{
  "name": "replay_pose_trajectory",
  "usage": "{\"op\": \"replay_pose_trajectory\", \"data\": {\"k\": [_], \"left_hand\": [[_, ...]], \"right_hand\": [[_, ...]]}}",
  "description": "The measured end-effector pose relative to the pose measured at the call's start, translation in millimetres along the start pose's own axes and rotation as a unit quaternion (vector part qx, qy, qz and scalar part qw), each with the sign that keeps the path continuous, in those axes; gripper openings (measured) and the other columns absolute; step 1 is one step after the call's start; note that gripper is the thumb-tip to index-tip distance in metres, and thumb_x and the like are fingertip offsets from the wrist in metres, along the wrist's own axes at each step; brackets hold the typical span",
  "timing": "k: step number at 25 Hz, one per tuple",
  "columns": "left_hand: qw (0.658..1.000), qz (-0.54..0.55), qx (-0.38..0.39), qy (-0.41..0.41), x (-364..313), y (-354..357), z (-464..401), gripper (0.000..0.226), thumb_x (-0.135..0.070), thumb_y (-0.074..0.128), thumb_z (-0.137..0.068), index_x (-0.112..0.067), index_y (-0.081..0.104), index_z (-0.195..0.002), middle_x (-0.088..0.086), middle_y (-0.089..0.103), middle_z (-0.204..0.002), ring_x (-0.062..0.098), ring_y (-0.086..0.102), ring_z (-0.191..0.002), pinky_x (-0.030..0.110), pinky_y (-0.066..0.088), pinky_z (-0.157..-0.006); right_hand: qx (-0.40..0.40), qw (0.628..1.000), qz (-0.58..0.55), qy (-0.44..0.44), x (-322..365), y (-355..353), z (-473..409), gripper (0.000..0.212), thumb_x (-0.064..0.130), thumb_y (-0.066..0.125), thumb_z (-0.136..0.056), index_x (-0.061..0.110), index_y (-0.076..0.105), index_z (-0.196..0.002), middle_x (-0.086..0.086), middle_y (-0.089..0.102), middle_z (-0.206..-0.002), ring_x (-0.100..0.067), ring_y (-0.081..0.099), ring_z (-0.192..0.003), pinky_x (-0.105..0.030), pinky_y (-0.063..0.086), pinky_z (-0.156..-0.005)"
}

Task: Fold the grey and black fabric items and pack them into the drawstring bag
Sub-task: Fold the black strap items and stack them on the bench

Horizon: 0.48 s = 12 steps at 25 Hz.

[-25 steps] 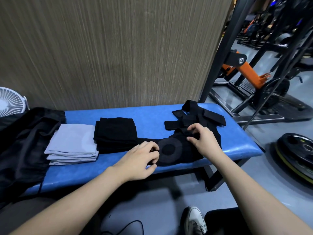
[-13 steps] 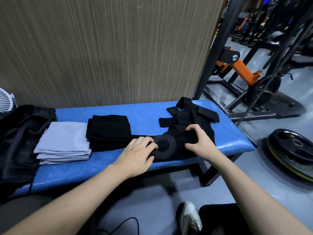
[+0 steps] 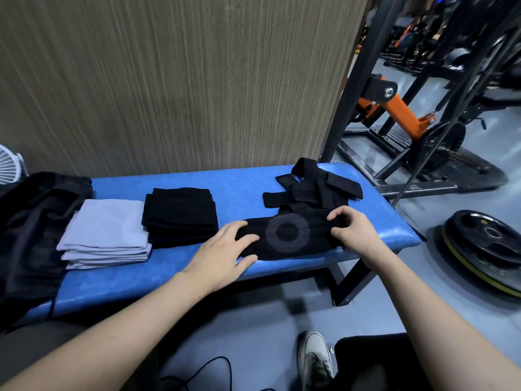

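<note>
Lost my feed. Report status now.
Left hand flat on black ring-marked sleeve; right hand pinching its end. Black straps tangled just behind.

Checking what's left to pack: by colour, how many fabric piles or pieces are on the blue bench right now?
Grey: 1, the folded grey stack.
Black: 4, the folded black stack, the black sleeve with a ring patch under the left hand and right hand, the loose black straps, and the black drawstring bag at the left end.
Total: 5
</note>
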<state>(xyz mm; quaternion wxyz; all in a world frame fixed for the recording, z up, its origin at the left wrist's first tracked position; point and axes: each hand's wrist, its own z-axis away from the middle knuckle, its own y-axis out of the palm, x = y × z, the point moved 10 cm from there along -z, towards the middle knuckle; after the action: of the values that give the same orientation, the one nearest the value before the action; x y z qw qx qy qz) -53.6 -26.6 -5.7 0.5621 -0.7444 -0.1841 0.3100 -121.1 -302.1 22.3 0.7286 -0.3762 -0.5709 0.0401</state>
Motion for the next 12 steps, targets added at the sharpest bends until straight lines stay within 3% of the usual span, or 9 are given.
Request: {"op": "replay_pose_trajectory", "data": {"k": [2,7,9,12], "left_hand": [[0.999,0.050,-0.004,-0.018,4,0,1,0.042,-0.044,0.042,-0.102,-0.027,0.051,-0.139,-0.002,0.029,-0.154,0.017,0.031,-0.142,0.036,0.039,-0.110],[0.993,0.104,-0.026,-0.042,9,-8,3,0.037,-0.035,0.046,-0.103,-0.022,0.049,-0.138,-0.009,0.030,-0.150,0.014,0.046,-0.130,0.026,0.040,-0.103],[0.991,0.121,-0.033,-0.050,12,-10,4,0.045,-0.035,0.049,-0.102,-0.019,0.042,-0.143,-0.010,0.033,-0.148,0.013,0.047,-0.128,0.022,0.038,-0.102],[0.988,0.138,-0.030,-0.060,13,-11,4,0.055,-0.038,0.051,-0.101,-0.019,0.032,-0.149,-0.008,0.035,-0.148,0.014,0.047,-0.129,0.022,0.037,-0.104]], "right_hand": [[-0.002,1.000,-0.012,-0.010,4,0,0,0.029,-0.004,0.055,-0.080,0.022,0.062,-0.093,-0.008,0.059,-0.076,-0.024,0.049,-0.049,-0.034,0.047,-0.047],[0.001,0.993,-0.065,-0.097,41,5,12,0.037,-0.007,0.051,-0.080,0.026,0.061,-0.094,-0.004,0.059,-0.090,-0.016,0.047,-0.056,-0.030,0.044,-0.049],[0.014,0.987,-0.066,-0.148,60,14,19,0.041,-0.008,0.053,-0.081,0.028,0.061,-0.100,0.006,0.062,-0.094,-0.008,0.049,-0.063,-0.024,0.044,-0.059],[0.044,0.979,-0.058,-0.192,77,37,24,0.048,-0.009,0.056,-0.080,0.030,0.061,-0.108,0.022,0.057,-0.093,-0.011,0.055,-0.080,-0.017,0.042,-0.067]]}}
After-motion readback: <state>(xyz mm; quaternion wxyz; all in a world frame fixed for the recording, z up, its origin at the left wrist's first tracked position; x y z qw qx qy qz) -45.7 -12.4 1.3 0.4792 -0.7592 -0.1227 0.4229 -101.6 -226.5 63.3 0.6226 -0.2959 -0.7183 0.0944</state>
